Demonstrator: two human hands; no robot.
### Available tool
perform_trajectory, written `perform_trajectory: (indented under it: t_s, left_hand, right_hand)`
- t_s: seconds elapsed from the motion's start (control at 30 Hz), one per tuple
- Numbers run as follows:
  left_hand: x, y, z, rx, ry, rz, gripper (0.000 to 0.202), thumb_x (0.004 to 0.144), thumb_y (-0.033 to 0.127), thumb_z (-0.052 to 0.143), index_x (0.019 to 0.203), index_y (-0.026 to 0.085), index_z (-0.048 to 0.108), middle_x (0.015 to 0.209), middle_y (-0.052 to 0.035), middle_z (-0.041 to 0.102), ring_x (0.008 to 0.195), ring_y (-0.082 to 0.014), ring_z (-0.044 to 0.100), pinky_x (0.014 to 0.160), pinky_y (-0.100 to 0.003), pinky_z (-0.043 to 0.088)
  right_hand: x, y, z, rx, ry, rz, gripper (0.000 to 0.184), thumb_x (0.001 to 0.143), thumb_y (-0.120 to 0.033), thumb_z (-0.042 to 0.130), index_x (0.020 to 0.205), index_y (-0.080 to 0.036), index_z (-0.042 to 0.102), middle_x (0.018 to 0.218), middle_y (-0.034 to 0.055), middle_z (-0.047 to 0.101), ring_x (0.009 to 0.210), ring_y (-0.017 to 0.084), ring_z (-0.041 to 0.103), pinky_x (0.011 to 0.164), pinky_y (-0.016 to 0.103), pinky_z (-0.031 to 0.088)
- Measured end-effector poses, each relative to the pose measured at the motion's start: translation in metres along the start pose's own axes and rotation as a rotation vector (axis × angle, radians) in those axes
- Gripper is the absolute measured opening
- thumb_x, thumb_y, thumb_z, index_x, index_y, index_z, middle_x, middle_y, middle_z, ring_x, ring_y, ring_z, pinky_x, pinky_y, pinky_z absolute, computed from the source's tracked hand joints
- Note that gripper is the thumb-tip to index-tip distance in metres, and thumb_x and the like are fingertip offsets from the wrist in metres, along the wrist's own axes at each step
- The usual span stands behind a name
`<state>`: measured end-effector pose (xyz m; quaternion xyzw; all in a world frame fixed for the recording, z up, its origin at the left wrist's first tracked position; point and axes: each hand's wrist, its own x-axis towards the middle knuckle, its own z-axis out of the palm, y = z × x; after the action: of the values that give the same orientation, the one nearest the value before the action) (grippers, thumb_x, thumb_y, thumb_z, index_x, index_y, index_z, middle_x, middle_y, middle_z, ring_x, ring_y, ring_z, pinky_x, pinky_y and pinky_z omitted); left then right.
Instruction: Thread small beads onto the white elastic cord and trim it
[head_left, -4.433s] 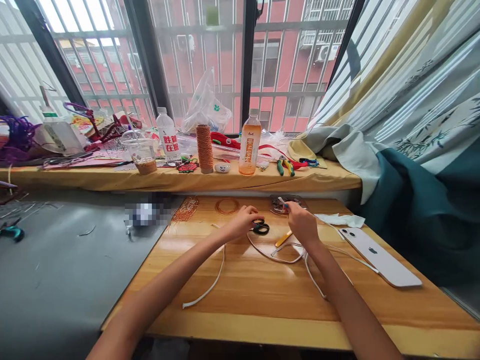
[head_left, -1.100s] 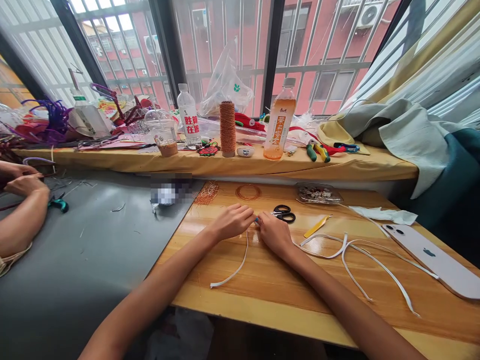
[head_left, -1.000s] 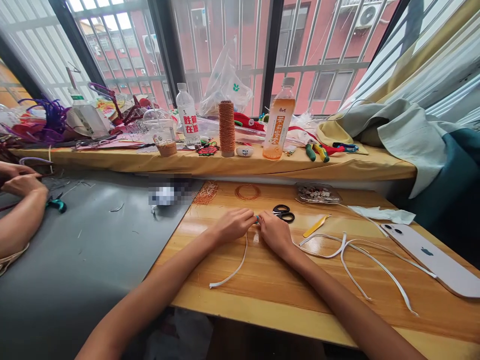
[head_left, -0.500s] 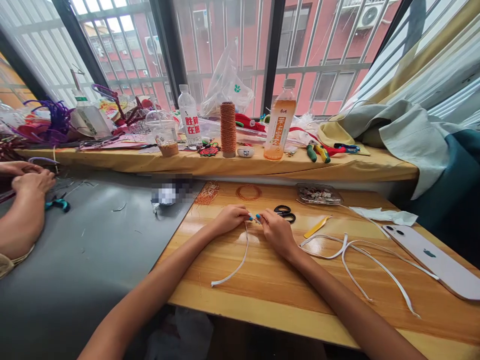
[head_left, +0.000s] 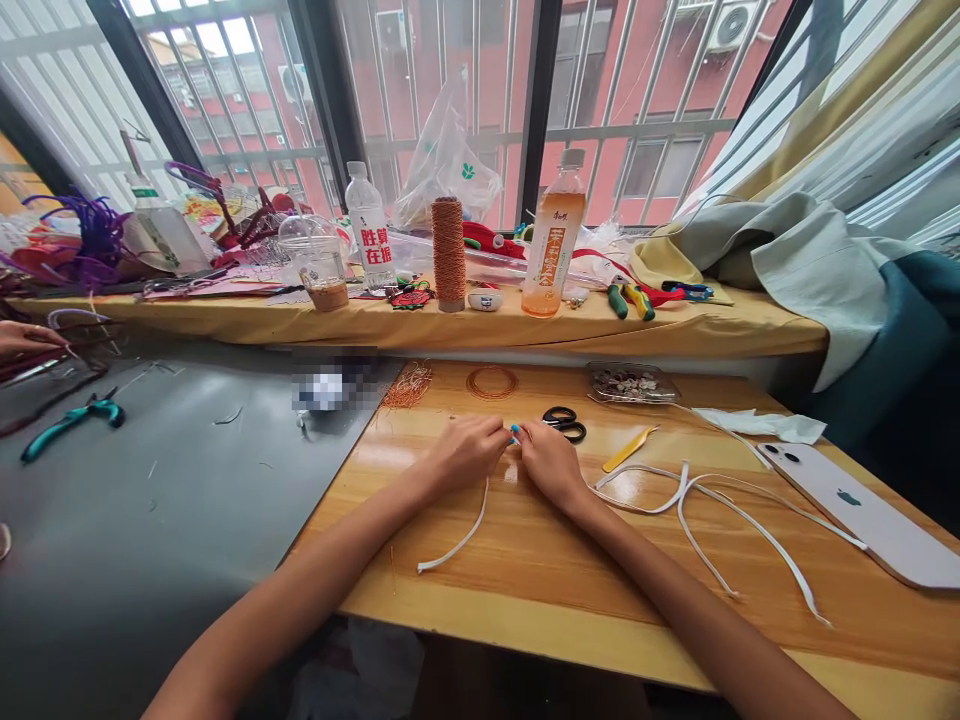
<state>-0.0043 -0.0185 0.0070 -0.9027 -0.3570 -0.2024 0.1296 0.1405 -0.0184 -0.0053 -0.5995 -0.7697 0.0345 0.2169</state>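
My left hand (head_left: 471,447) is closed on the upper end of a white cord (head_left: 466,535), whose tail hangs down and lies on the wooden table. Fingertip to fingertip with it, my right hand (head_left: 546,455) pinches at the same spot; what its fingers hold is too small and covered to make out. Black-handled scissors (head_left: 566,425) lie just behind my right hand. A yellow tool (head_left: 630,449) rests to the right of them, with more white cords (head_left: 709,490) looped nearby. Beyond my hands sits a coil of copper-coloured wire (head_left: 492,382).
A clear tray of small pieces (head_left: 632,383), a tissue (head_left: 757,424) and a phone (head_left: 862,510) lie rightward. Bottles, a spool of brown cord (head_left: 449,255) and a cup (head_left: 324,270) line the ledge. At far left are teal pliers (head_left: 71,425) and another person's hand (head_left: 26,340).
My left hand has rolled over, its back now covering the fingertips and the cord's upper end. The other person's arm has drawn back leftward, uncovering the pliers. The view has shifted slightly.
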Motion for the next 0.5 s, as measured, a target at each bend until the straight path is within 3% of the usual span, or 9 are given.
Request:
perform_trajectory:
  t_s: [0.13, 0.23, 0.37, 0.5]
  left_hand:
    - [0.004, -0.006, 0.011, -0.461, -0.018, -0.270, 0.022, 0.080, 0.021, 0.041, 0.079, 0.015, 0.063, 0.079, -0.0022, 0.061, 0.069, -0.0097, 0.054, 0.061, -0.018, 0.037]
    - [0.007, -0.017, 0.010, -0.650, -0.068, -0.305, 0.020, 0.078, 0.020, 0.045, 0.080, 0.015, 0.064, 0.077, -0.0012, 0.063, 0.070, -0.0093, 0.054, 0.064, -0.017, 0.038]
    - [0.005, -0.033, 0.003, -0.477, -0.090, -0.141, 0.019, 0.077, 0.017, 0.046, 0.074, 0.017, 0.065, 0.068, -0.0004, 0.061, 0.069, -0.0107, 0.049, 0.066, -0.020, 0.036]
    - [0.001, -0.040, -0.001, -0.236, -0.093, 0.000, 0.019, 0.075, 0.013, 0.046, 0.076, 0.018, 0.064, 0.068, -0.0011, 0.060, 0.069, -0.0121, 0.045, 0.064, -0.022, 0.034]
  right_hand:
    - [0.001, 0.003, -0.003, 0.180, 0.104, 0.006, 0.028, 0.085, -0.023, 0.030, 0.071, -0.017, 0.053, 0.076, 0.0040, 0.059, 0.070, 0.014, 0.051, 0.057, 0.022, 0.029]
    - [-0.001, 0.002, -0.004, 0.214, 0.157, -0.090, 0.028, 0.085, -0.026, 0.030, 0.072, -0.017, 0.053, 0.074, 0.0035, 0.057, 0.069, 0.013, 0.051, 0.057, 0.021, 0.029]
    - [-0.006, 0.001, -0.004, 0.048, 0.152, -0.252, 0.025, 0.084, -0.023, 0.032, 0.076, -0.017, 0.055, 0.074, 0.0027, 0.056, 0.064, 0.012, 0.049, 0.053, 0.022, 0.025]
    - [-0.009, -0.003, -0.007, -0.198, 0.057, -0.453, 0.020, 0.080, -0.018, 0.036, 0.078, -0.017, 0.056, 0.075, 0.0031, 0.057, 0.062, 0.012, 0.049, 0.051, 0.023, 0.022]
